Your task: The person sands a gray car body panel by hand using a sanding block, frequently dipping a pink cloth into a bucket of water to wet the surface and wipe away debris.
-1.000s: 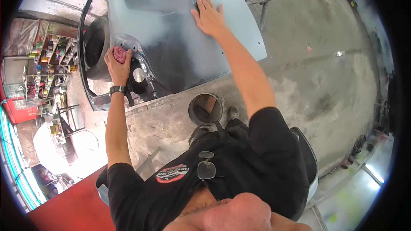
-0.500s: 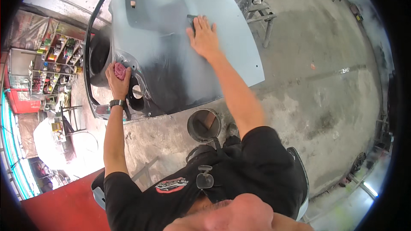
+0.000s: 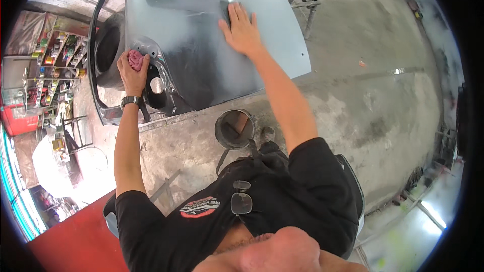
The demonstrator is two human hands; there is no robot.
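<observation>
A large car body panel (image 3: 191, 60), pale grey-blue with a dark patch and cut-out holes, spans the upper middle of the head view. My left hand (image 3: 131, 78) grips a crumpled pink cloth (image 3: 136, 59) at the panel's left part, beside the holes. My right hand (image 3: 241, 32) lies open and flat, fingers pointing away from me, on a small dark pad (image 3: 226, 8) on the panel's pale upper right area. The pad is mostly hidden under the fingers.
A tire (image 3: 107, 45) shows through the frame at left. A bucket (image 3: 234, 130) stands on the concrete floor (image 3: 373, 111) below the panel. A metal stand (image 3: 307, 5) is behind it at right. Cluttered shelves (image 3: 53, 55) line the left side; a red surface (image 3: 75, 231) lies lower left.
The whole view shifted down, then back up. My right hand with the pad has slid slightly away and back toward me along the panel. My left hand stays on the cloth.
</observation>
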